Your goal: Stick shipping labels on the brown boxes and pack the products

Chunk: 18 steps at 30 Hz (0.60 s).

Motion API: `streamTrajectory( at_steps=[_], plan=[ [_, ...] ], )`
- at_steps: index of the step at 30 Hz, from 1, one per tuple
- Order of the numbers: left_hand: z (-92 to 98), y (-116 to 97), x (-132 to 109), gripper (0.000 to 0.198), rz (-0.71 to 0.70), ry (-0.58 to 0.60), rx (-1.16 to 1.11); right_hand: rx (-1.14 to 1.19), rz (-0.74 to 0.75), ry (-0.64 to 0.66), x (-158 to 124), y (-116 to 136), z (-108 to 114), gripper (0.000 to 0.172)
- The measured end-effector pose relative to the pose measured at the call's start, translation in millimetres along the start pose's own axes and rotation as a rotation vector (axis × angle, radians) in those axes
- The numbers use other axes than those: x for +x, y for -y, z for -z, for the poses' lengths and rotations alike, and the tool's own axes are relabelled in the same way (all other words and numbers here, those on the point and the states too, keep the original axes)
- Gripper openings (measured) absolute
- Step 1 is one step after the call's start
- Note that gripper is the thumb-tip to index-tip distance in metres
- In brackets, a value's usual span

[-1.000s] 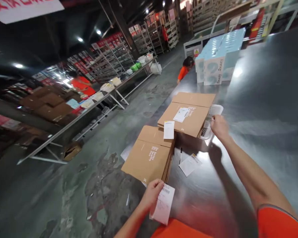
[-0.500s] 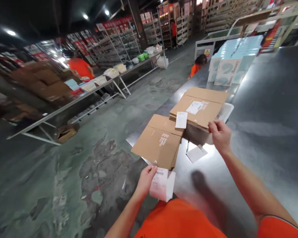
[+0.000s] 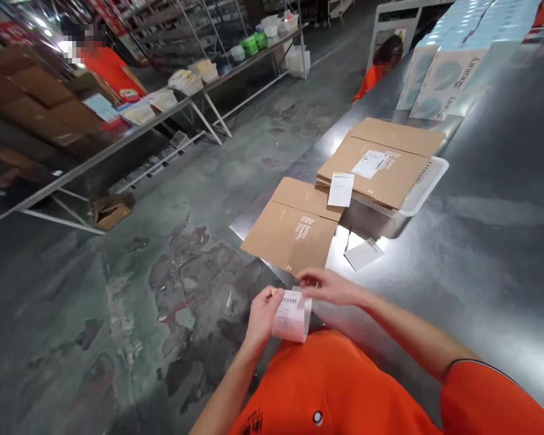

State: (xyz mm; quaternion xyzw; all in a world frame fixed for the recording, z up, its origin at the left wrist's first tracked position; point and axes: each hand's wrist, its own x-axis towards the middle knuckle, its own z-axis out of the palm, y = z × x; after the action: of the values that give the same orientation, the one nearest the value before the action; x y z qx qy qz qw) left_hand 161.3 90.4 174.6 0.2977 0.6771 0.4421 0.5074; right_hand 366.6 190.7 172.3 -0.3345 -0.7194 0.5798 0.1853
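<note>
My left hand [image 3: 263, 317] grips a white barcode label sheet [image 3: 292, 315] close in front of my orange shirt. My right hand [image 3: 327, 287] reaches across from the right, fingers extended, with fingertips at the sheet's top edge. Ahead on the steel table [image 3: 489, 181] lies a stack of flat cardboard mailers [image 3: 294, 226] printed in white, with a white slip [image 3: 341, 189] on its corner. A second stack [image 3: 376, 169] rests on a white plastic basket [image 3: 428, 181]. A loose paper [image 3: 363, 254] and a dark pen [image 3: 347, 240] lie beside them.
Pale blue boxes [image 3: 444, 78] stand at the table's far end, near a co-worker in orange [image 3: 376, 75]. Another co-worker [image 3: 106, 69] stands behind a long bench [image 3: 138, 124] holding packages. A torn carton [image 3: 111, 211] lies on the stained concrete floor [image 3: 190, 272].
My right hand has moved from beside the basket to the label sheet in my left hand. The left hand has drawn closer to my body, and the whole view has shifted.
</note>
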Motion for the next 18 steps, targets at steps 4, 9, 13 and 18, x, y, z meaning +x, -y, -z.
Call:
streamTrajectory(
  at_steps=[4,9,13,18],
  plan=[
    [-7.9,-11.2,-5.0,0.063,0.117,0.283,-0.113,-0.125,-0.05,-0.041,6.1,29.3,-4.9,0.023],
    [3.8,-8.8,-11.3,0.048,0.183,0.426,-0.006,-0.532,-0.06,-0.311,22.2,39.6,18.7,0.014],
    [11.3,-8.6,-7.8,0.026,0.048,0.32,0.039,-0.841,0.158,-0.103,19.9,63.6,-18.3,0.019],
    [20.1,-10.4,-3.9,0.02,-0.039,0.313,0.089,-0.935,0.103,0.256,23.8,88.3,-55.3,0.021]
  ],
)
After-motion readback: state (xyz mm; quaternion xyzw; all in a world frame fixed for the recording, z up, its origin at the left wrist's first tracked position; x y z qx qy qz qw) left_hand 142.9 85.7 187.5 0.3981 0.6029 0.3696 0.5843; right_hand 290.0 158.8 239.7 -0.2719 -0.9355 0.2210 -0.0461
